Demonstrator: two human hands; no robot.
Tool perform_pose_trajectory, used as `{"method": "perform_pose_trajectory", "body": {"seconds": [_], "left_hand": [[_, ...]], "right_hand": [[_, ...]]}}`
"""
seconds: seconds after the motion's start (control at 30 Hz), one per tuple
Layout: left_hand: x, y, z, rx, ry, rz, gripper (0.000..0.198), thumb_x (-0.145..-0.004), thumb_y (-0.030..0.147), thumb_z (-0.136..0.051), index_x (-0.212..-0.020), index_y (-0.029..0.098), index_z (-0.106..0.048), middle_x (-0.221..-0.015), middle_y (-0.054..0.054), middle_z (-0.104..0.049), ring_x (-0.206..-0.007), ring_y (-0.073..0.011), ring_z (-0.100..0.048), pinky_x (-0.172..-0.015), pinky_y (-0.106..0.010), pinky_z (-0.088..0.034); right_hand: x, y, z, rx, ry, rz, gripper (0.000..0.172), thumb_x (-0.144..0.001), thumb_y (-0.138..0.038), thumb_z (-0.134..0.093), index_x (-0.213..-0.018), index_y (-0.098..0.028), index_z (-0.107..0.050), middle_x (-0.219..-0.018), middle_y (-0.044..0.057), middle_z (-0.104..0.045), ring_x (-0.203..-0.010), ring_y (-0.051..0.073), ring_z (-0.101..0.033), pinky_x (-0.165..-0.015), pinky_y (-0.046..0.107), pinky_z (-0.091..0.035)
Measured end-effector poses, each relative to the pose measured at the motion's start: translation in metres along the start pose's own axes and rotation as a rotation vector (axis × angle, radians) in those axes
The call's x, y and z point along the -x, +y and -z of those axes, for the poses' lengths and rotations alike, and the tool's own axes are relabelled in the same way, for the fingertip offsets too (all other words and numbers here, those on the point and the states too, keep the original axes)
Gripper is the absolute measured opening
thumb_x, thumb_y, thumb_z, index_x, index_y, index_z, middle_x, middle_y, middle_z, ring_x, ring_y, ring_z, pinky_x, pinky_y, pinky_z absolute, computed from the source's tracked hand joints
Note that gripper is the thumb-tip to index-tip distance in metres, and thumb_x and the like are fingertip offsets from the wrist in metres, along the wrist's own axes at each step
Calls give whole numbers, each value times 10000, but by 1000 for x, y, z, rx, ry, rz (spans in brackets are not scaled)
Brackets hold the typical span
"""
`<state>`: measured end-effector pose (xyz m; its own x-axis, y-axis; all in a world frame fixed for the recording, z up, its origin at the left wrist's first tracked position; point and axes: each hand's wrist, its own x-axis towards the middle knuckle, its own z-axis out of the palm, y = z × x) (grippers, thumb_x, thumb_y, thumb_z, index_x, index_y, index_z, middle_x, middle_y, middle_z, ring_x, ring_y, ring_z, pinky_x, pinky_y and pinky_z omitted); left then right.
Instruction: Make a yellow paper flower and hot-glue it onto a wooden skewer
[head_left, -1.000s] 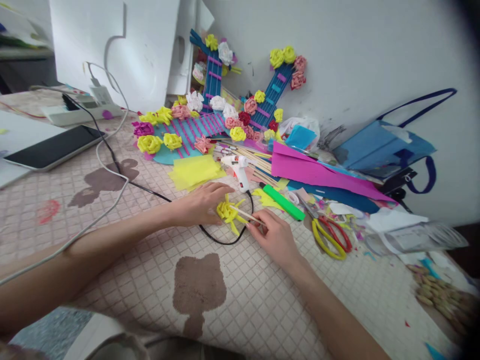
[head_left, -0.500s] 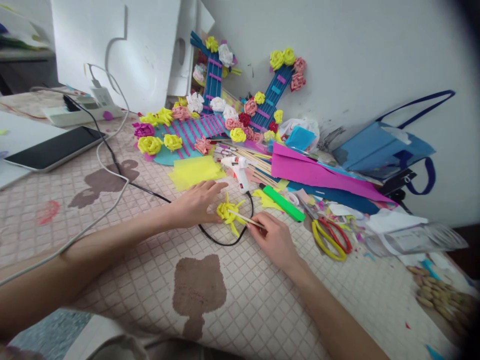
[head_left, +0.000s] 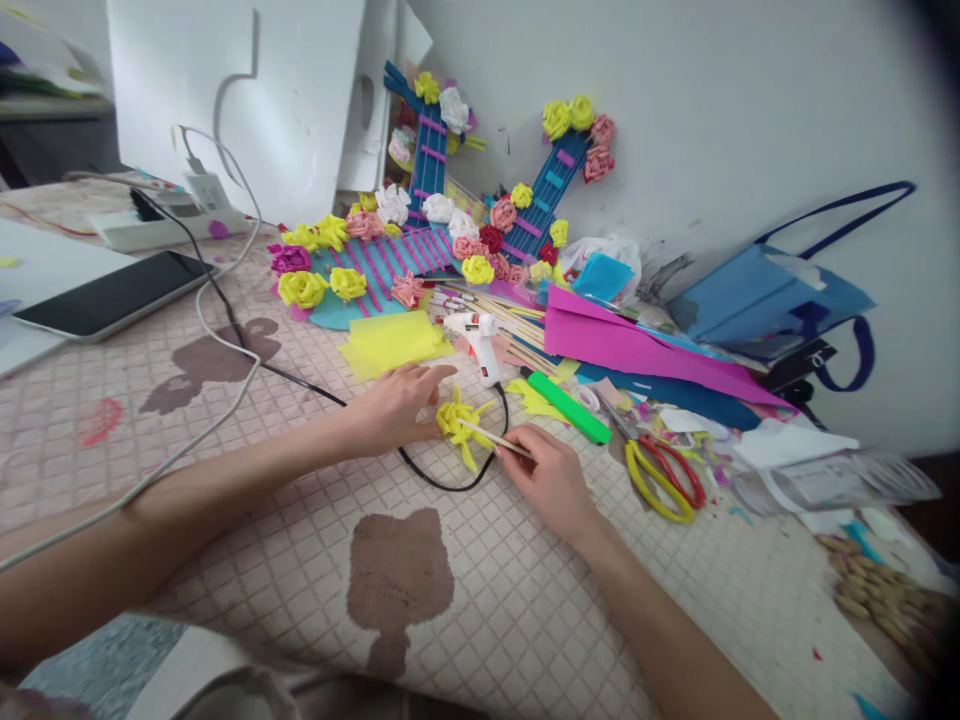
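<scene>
A yellow paper flower with narrow, loose petals is on the patterned tablecloth between my hands. My left hand is at the flower's left side, thumb against or very near its edge, index finger stretched out above and apart from the thumb. Pinched in my right hand is a thin wooden stick, its tip resting on the flower's middle. Just behind the flower lies a white hot glue gun, whose black cord loops around the flower's front.
Yellow paper sheets, a green marker and scissors lie close by. Flower-covered blue paper guitars stand at the back. A tablet and power strip are left; a blue bag is right.
Hardly anything differs. The whole view has shifted slightly, and the stick's tip stays on the flower with both hands in nearly the same pose.
</scene>
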<state>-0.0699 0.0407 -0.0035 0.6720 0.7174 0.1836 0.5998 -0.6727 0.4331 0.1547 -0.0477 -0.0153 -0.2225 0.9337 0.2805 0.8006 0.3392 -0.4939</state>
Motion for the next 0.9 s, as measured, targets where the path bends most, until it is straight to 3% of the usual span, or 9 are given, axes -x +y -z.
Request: {"method": "perform_pose_trajectory", "body": {"seconds": [0.33,0.47,0.6,0.73,0.9], "left_hand": [[-2,-4,1,-10,3,0,578,-774,230,-649,-1272,132,-373,-1023,-89,-619,-995,-242,-540,-877,-374,-421],[-1,-7,3,-7,4,-11,569,-763,190,-631,-1271,145,-377,-1036,-93,-615,-1004,-237,-536,-885,-384,-421],[3,-6,9,-28,0,-27,606,-729,101,-564,-1294,165,-352,-1094,-96,-579,-1054,-240,-506,-907,-407,-414],[8,4,12,-40,70,-77,634,-666,31,-505,-1267,186,-377,-1187,-99,-496,-1135,-252,-442,-953,-426,-393],[19,23,13,13,156,-127,411,-749,79,-527,-1145,173,-470,-1117,-81,-498,-1108,-235,-428,-960,-392,-382]], "right_hand": [[0,-2,-1,-5,-19,-17,81,-862,-232,-527,-787,-202,-532,-740,-12,-569,-675,126,-536,-626,243,-388],[1,-5,3,-30,-9,-22,105,-866,-304,-541,-889,-202,-539,-755,-12,-585,-641,120,-537,-611,239,-396],[2,-9,10,-9,9,63,133,-923,-271,-431,-893,-201,-541,-785,5,-580,-705,130,-554,-632,244,-403],[2,-7,13,57,-41,196,180,-926,-287,-440,-872,-200,-588,-874,35,-585,-789,148,-567,-664,258,-425],[1,-3,13,105,-84,250,210,-927,-304,-445,-864,-196,-614,-877,51,-583,-802,159,-561,-701,276,-441]]}}
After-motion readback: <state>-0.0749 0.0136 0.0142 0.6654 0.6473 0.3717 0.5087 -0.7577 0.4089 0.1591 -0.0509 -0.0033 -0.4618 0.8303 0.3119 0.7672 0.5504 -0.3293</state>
